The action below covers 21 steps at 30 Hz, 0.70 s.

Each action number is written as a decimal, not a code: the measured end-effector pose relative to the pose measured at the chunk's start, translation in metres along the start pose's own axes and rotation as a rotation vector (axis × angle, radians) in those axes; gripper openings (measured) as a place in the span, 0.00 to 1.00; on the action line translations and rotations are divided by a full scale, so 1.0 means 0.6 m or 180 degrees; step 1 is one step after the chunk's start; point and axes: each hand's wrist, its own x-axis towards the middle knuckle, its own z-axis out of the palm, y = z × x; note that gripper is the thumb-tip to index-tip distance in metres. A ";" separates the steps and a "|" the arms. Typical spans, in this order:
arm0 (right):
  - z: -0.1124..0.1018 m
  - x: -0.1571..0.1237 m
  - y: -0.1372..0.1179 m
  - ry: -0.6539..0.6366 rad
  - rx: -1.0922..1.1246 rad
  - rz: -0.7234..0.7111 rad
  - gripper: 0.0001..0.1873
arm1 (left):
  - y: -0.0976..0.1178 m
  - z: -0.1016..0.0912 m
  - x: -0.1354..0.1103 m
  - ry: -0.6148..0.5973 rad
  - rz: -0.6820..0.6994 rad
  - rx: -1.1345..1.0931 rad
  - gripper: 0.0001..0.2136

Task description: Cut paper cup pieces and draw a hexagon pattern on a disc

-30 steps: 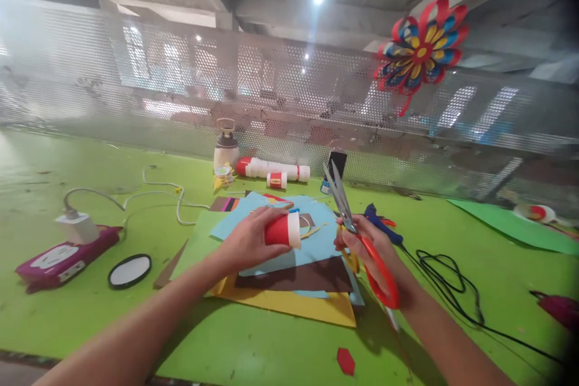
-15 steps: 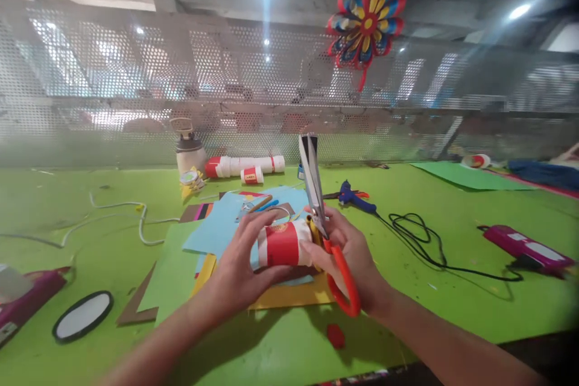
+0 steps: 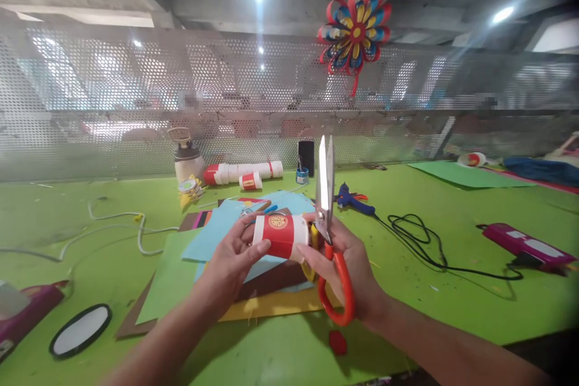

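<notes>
Left hand [image 3: 233,259]: closed round one end of the cup [image 3: 281,240], thumb on top.
Right hand [image 3: 350,259]: gripping the scissors [image 3: 323,184] and pinching the cup's other end too, so kinda double duty.
Cup: on its side, held up over the paper pile [image 3: 271,282] near the table's [image 3: 253,362] front edge, gold emblem facing the camera.
Scissors: blades up, tips slightly parted, not cutting anything.
Cup handling: probably just steadying or checking it, can't tell which. Any cut from here would call for leaving the cup to the left hand, no squashing, then tipping the blades over.
Yellow thing [image 3: 309,271]: behind the cup's end, mostly hidden, can't tell what.
Red scrap [image 3: 337,343]: below the scissors, by the front edge.
Glue gun [image 3: 355,200]: right of the pile, black cord [image 3: 438,260] looping toward the right edge. Possible wrist snag.
Back edge: spray bottle [image 3: 189,167], small cup [image 3: 250,181], blue jar [image 3: 302,176], all out of the way.
Front left corner: black-rimmed disc [image 3: 81,332], well apart.
</notes>
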 end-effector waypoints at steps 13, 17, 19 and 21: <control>0.013 -0.016 -0.010 -0.0319 0.0025 0.0585 0.18 | 0.003 0.001 -0.007 0.0060 0.0048 -0.0301 0.19; 0.011 -0.018 -0.014 -0.0287 0.0089 0.0606 0.18 | -0.005 0.001 -0.008 -0.0094 -0.0038 -0.0216 0.27; 0.009 -0.017 -0.015 -0.0249 0.0092 0.0706 0.20 | -0.001 -0.001 -0.005 -0.0029 -0.0021 -0.0199 0.26; 0.004 -0.015 -0.014 -0.0229 0.0041 0.0819 0.22 | 0.011 -0.008 0.002 0.0177 0.0089 -0.0224 0.22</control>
